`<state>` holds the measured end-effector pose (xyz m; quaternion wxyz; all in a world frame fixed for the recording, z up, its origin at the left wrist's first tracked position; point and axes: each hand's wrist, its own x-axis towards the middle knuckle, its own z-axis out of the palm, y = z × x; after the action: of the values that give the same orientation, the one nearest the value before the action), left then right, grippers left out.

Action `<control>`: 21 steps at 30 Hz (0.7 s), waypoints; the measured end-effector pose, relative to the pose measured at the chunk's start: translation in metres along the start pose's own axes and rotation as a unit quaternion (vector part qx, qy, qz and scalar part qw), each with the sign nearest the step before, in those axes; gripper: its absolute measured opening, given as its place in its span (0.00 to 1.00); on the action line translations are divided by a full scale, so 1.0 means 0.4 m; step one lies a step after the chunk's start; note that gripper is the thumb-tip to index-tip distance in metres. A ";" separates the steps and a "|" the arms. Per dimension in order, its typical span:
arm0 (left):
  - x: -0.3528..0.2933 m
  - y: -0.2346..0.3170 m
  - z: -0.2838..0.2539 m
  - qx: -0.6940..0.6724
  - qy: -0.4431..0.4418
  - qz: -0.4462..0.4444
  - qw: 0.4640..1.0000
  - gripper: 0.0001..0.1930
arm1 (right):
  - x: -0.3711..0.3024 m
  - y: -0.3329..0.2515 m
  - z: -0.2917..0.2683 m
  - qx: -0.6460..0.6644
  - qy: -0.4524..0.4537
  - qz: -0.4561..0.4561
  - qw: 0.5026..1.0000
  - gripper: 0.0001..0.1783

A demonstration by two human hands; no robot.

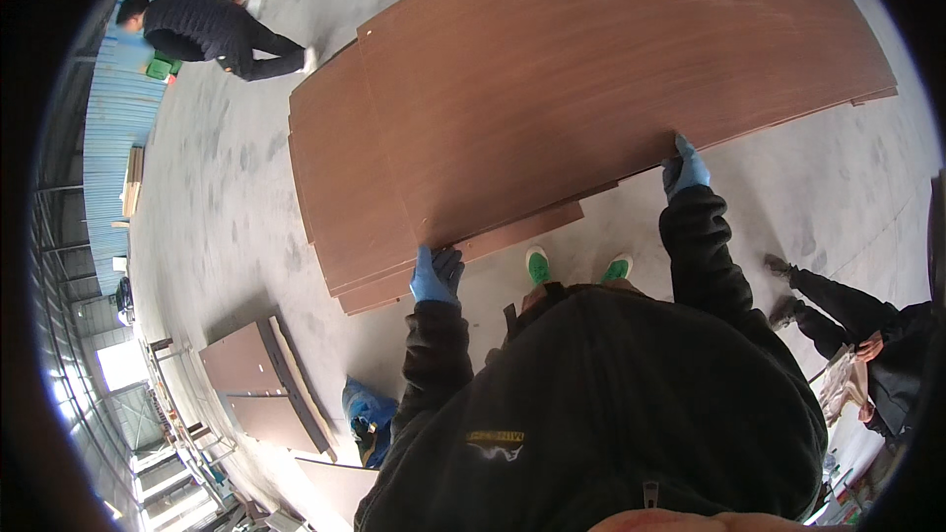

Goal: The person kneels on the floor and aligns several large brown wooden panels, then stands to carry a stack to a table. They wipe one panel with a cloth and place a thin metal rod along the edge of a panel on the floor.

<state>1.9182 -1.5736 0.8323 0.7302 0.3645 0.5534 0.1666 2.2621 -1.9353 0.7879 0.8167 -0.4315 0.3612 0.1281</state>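
A large reddish-brown panel lies flat in front of me, on top of other brown sheets whose edges stick out unevenly beneath it. My left hand, in a blue glove, grips the panel's near edge toward its left part. Farther right along that same edge, my right hand, gloved in blue too, is closed on the panel. Each hand has its thumb side at the top surface; the fingers under the edge are partly hidden.
One person in dark clothes bends over at the far left. Another person at the right holds a pale crumpled piece. More brown boards and a blue bag lie at lower left. A blue corrugated wall bounds the left.
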 end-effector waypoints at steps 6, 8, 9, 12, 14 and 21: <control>0.015 0.092 -0.032 0.065 -0.054 -0.078 0.993 0.37 | -0.048 -0.019 0.015 -0.042 0.043 -0.024 0.998 0.09; 0.035 0.119 -0.054 0.070 -0.066 -0.092 0.991 0.35 | -0.052 -0.025 0.016 -0.044 0.039 -0.034 0.998 0.09; 0.046 0.131 -0.066 0.073 -0.053 -0.109 0.990 0.35 | -0.053 -0.025 0.016 -0.040 0.031 -0.034 0.998 0.09; 0.081 0.154 -0.077 -0.005 -0.024 -0.022 0.999 0.31 | -0.049 -0.023 0.016 -0.037 0.036 -0.032 0.998 0.08; 0.100 0.169 -0.062 0.040 -0.131 -0.008 0.991 0.31 | -0.045 -0.017 0.017 -0.037 0.041 -0.034 0.998 0.08; 0.116 0.221 0.061 0.215 -0.097 -0.068 0.969 0.34 | -0.046 -0.009 0.016 -0.107 -0.005 -0.119 0.987 0.16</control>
<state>1.9703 -1.4921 0.8668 0.6948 0.4889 0.5258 -0.0424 2.2539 -1.9303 0.8054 0.7771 -0.5555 0.2876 0.0698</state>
